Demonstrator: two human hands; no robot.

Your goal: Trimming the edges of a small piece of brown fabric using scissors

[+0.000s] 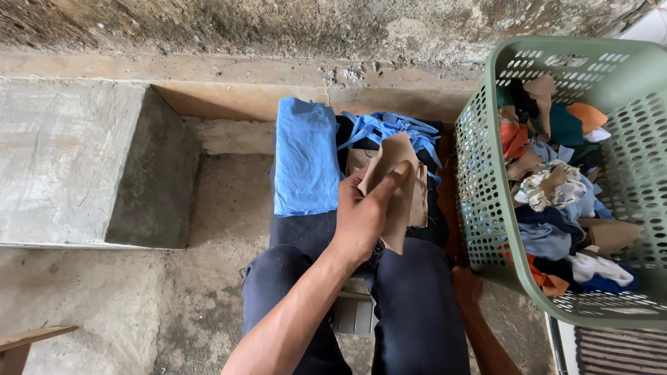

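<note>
Concrete block (pixel 66 160): far left, a grey slab with a shadowed step down on its right side; it walls in the bare, stained floor where the person sits.
Wooden corner (pixel 24 342): near left edge, only a brown tip in view; what it belongs to cannot be told.
Blue cloth (pixel 304 156): folded flat and long, lying far of the knees on a dark surface, just left of the hand; its neat fold suggests it is laid out as a sorted piece.
Left hand (pixel 361 215): raised over the lap, thumb out to the right, fingers closed on the tan cloth, gripping it at its left edge so that the piece hangs open toward the person.
Tan cloth (pixel 399 191): held upright in the left hand, above more tan pieces and a loose tangle of blue strips behind it.
Dark trousers (pixel 417 305): the person's own knees, near centre, serving as a working lap under the cloth.
Right hand (pixel 467 288): low at the near right, beside the basket's base, resting down; whether it holds anything cannot be told.
Green basket (pixel 486 201): right, a perforated plastic tub tilted toward the person, heaped with scraps in orange, teal, white, blue and tan, within easy reach.
Packages, labels, signs: none visible.
</note>
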